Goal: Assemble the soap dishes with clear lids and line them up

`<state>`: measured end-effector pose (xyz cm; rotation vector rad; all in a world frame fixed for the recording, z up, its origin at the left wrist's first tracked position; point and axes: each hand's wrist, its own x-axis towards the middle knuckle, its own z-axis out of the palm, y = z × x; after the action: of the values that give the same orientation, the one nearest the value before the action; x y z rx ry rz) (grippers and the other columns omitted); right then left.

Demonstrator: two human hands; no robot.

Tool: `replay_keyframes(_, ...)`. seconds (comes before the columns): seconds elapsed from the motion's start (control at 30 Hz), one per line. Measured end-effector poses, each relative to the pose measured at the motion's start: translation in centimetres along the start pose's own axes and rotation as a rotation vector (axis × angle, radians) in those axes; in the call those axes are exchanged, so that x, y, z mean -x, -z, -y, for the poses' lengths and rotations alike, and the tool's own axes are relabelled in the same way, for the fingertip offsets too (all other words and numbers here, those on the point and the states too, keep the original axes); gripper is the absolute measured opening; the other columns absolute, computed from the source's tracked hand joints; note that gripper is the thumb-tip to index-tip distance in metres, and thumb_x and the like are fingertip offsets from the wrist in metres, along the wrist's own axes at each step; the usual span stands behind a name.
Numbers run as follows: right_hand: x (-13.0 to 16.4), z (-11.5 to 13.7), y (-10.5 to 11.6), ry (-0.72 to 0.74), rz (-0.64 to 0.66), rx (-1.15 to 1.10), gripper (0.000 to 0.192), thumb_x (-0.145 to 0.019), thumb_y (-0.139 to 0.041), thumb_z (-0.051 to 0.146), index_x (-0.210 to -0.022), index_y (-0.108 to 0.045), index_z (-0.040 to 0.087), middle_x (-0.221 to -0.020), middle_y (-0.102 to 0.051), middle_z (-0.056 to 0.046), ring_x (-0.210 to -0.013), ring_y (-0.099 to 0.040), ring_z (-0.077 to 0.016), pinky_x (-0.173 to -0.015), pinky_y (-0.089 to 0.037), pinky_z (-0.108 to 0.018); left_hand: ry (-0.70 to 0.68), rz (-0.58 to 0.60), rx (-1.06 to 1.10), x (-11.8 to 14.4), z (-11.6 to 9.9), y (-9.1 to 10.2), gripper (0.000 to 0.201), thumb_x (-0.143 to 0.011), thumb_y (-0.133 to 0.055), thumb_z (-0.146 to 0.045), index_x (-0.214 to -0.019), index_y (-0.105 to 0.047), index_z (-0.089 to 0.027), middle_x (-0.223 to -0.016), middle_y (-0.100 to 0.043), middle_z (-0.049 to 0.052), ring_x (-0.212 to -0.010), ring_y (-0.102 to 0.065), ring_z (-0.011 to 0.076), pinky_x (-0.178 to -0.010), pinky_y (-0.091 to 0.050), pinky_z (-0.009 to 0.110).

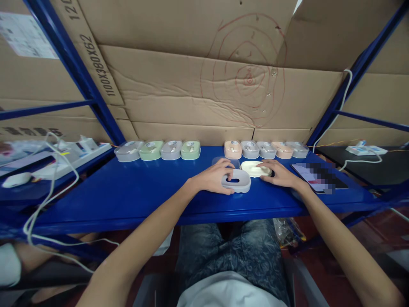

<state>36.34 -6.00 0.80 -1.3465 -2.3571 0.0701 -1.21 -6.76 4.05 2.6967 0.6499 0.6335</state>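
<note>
My left hand grips a pale grey rounded plastic case by its left side, thumb and fingers around the rim. An oval opening in its floor shows the blue tabletop beneath. On the right, my right hand has its fingers closed on a cream rounded plastic case, at the right end of it. The two cases lie close together, the cream one farther back. Behind my left hand lies a transparent plastic piece, partly covered by the fingers.
On the blue table, several lidded cases in grey, green and peach line the back edge, among them a green case and a peach case. A phone-like dark slab lies right. White cables hang at left. Blue shelf posts flank the table.
</note>
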Motion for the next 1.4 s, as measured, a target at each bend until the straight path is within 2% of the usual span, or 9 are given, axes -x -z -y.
replay_keyframes(0.13, -0.2, 1.0, 0.5, 0.033, -0.024, -0.056, 0.065, -0.094, -0.077, 0.053, -0.151, -0.069, 0.024, -0.157, -0.068, -0.016, -0.147, -0.063, -0.0435, -0.126, -0.048, -0.065, 0.012, 0.001, 0.008, 0.0, -0.2, 0.2, 0.039, -0.073, -0.094, -0.046, -0.089, -0.066, -0.024, -0.136, -0.066, 0.013, -0.143, -0.049, 0.0395, -0.119, -0.044, 0.058)
replay_keyframes(0.27, -0.1, 1.5, 0.9, 0.011, -0.109, -0.131, 0.07, -0.095, -0.077, 0.057, -0.158, -0.063, 0.028, -0.161, -0.066, -0.014, -0.146, -0.064, -0.0431, -0.127, -0.048, -0.065, 0.04, -0.042, 0.066, 0.0, -0.4, 0.5, 0.052, -0.076, -0.092, -0.064, -0.1, -0.068, -0.024, -0.131, -0.066, 0.013, -0.135, -0.053, 0.0382, -0.118, -0.045, 0.057)
replay_keyframes(0.43, 0.1, 1.5, 1.1, -0.039, -0.15, -0.19, 0.083, -0.093, -0.08, 0.06, -0.165, -0.054, 0.03, -0.171, -0.057, -0.012, -0.159, -0.051, -0.0442, -0.133, -0.039, -0.067, 0.072, -0.24, 0.116, -0.1, 0.2, 1.1, 0.045, -0.102, -0.065, -0.067, -0.12, -0.069, -0.027, -0.132, -0.068, 0.012, -0.131, -0.056, 0.0339, -0.119, -0.044, 0.053)
replay_keyframes(0.53, 0.1, 1.5, 1.2, -0.049, -0.144, -0.207, 0.087, -0.091, -0.083, 0.062, -0.166, -0.053, 0.029, -0.171, -0.056, -0.013, -0.161, -0.049, -0.0454, -0.134, -0.037, -0.068, 0.176, -0.394, 0.155, -0.1, 0.7, 1.4, 0.048, -0.111, -0.044, -0.065, -0.118, -0.071, -0.026, -0.124, -0.071, 0.011, -0.125, -0.059, 0.0327, -0.121, -0.041, 0.053)
replay_keyframes(0.6, 0.2, 1.5, 1.2, -0.054, -0.123, -0.21, 0.092, -0.088, -0.085, 0.062, -0.167, -0.052, 0.029, -0.173, -0.054, -0.013, -0.162, -0.048, -0.0453, -0.135, -0.036, -0.068, 0.243, -0.503, 0.2, -0.2, 1.2, 1.6, 0.052, -0.112, -0.04, -0.066, -0.112, -0.073, -0.025, -0.118, -0.072, 0.011, -0.122, -0.061, 0.0335, -0.123, -0.04, 0.052)
replay_keyframes(0.8, 0.2, 1.2, 1.0, -0.072, -0.052, -0.199, 0.103, -0.083, -0.09, 0.064, -0.169, -0.049, 0.026, -0.175, -0.05, -0.017, -0.162, -0.047, -0.046, -0.135, -0.036, -0.069, 0.388, -0.72, 0.362, -0.3, 3.3, 1.7, 0.052, -0.113, -0.041, -0.063, -0.104, -0.074, -0.024, -0.118, -0.076, 0.012, -0.124, -0.066, 0.0327, -0.121, -0.043, 0.048)
replay_keyframes(1.07, -0.3, 1.0, 0.5, -0.056, -0.054, -0.177, 0.089, -0.08, -0.09, 0.066, -0.155, -0.063, 0.026, -0.161, -0.065, -0.016, -0.148, -0.063, -0.046, -0.126, -0.047, -0.069, 0.444, -0.774, 0.47, -0.5, 4.9, 1.4, 0.05, -0.112, -0.042, -0.061, -0.1, -0.074, -0.024, -0.112, -0.078, 0.01, -0.116, -0.071, 0.0296, -0.112, -0.049, 0.042)
replay_keyframes(1.27, -0.5, 0.8, 1.2, -0.066, -0.204, -0.133, 0.071, -0.079, -0.088, 0.073, -0.128, -0.072, 0.025, -0.134, -0.077, -0.015, -0.125, -0.073, -0.0448, -0.111, -0.057, -0.065, 0.501, -0.798, 0.579, -0.9, 5.3, 1.2, 0.044, -0.107, -0.055, -0.062, -0.099, -0.073, -0.023, -0.107, -0.077, 0.01, -0.11, -0.071, 0.0275, -0.104, -0.051, 0.038)
replay_keyframes(1.4, -2.0, 2.3, 2.2, -0.069, -0.364, -0.171, 0.068, -0.08, -0.087, 0.074, -0.127, -0.068, 0.027, -0.134, -0.075, -0.015, -0.124, -0.071, -0.0431, -0.109, -0.057, -0.064, 0.584, -0.831, 0.735, -1.2, 5.0, 1.5, 0.04, -0.103, -0.063, -0.062, -0.1, -0.071, -0.023, -0.103, -0.076, 0.01, -0.106, -0.072, 0.0269, -0.1, -0.055, 0.039)
